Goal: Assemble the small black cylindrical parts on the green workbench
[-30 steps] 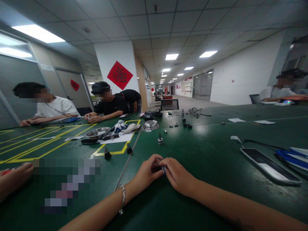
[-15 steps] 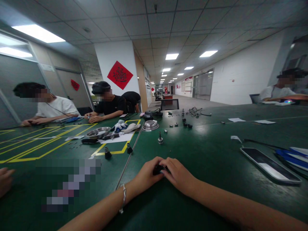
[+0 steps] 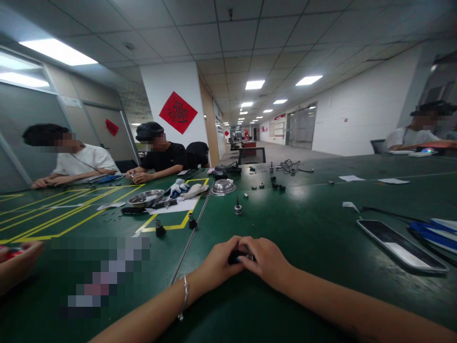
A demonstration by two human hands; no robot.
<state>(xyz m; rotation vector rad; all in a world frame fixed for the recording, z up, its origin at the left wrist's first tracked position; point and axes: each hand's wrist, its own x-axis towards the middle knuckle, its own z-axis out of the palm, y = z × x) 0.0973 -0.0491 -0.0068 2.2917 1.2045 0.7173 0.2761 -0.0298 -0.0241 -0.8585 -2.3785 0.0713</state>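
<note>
Close in front of me, my left hand [image 3: 219, 259] and my right hand [image 3: 268, 257] meet with fingertips together. Both are closed around a small black part [image 3: 233, 257], mostly covered by the fingers. A bit of shiny metal shows at its right side, under my right fingers. Farther off on the green table [image 3: 303, 214] stands a round metal part with an upright stem [image 3: 238, 207]. To the left of it, two dark cone-shaped parts with metal tops, one [image 3: 160, 228] and another [image 3: 192, 221], stand near the yellow tape.
A phone [image 3: 402, 247] lies at the right beside blue-and-white gloves [image 3: 437, 233]. Metal bowls [image 3: 223, 186], more gloves [image 3: 178, 187] and several small fittings [image 3: 274, 181] lie farther back. Another person's hand [image 3: 21, 264] reaches in at left. Several people sit around the table.
My hands have shifted slightly around the black part, showing more metal beneath my right fingers. At left, the other person's hand has come further into view, holding something red.
</note>
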